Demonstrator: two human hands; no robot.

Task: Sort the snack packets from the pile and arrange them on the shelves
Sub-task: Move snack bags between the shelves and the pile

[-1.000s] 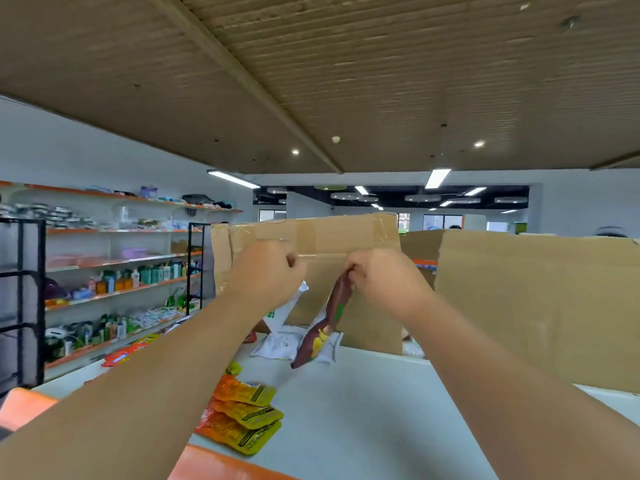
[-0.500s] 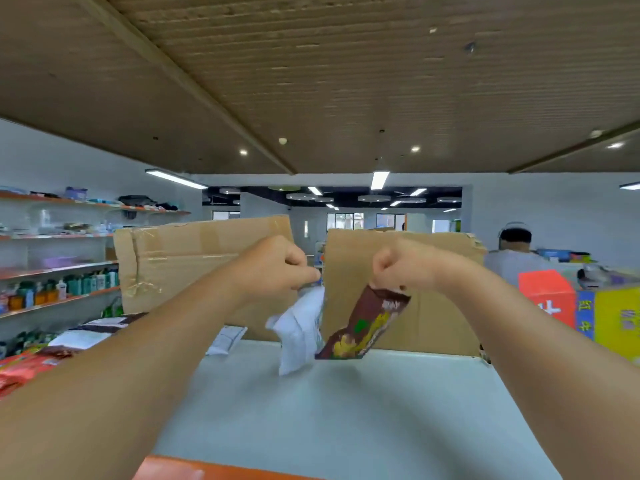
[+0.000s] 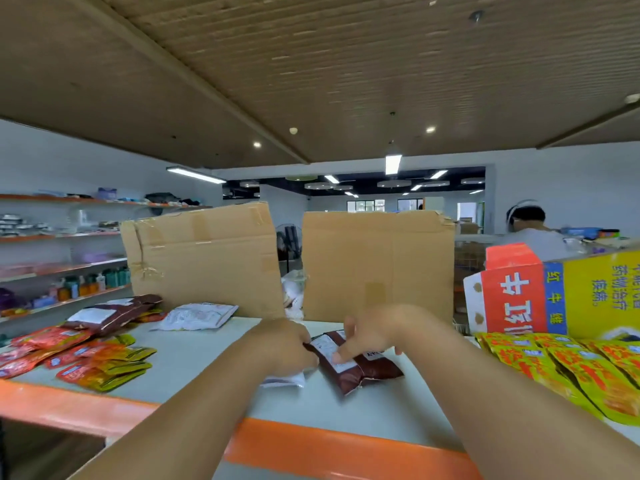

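A brown snack packet [image 3: 360,370] with a white label lies flat on the white shelf top [image 3: 194,368], which has an orange front edge. My right hand [image 3: 370,336] rests on it with fingers spread and fairly straight, fingertips on the label. My left hand [image 3: 287,348] is curled just left of the brown packet and holds a white packet [image 3: 287,380], whose lower edge sticks out under the fist. The two hands are close together at the shelf's middle.
Red and yellow-green packets [image 3: 86,362] lie at the left, with brown packets [image 3: 114,315] and a white packet [image 3: 197,317] behind them. Yellow packets [image 3: 568,365] and a red-yellow carton [image 3: 554,296] fill the right. Two cardboard sheets [image 3: 377,265] stand at the back. A person [image 3: 530,230] stands far right.
Both hands came down from mid-air to the shelf top. The brown packet, pinched and hanging before, now lies flat under my right fingers. The white packet went down with my left hand.
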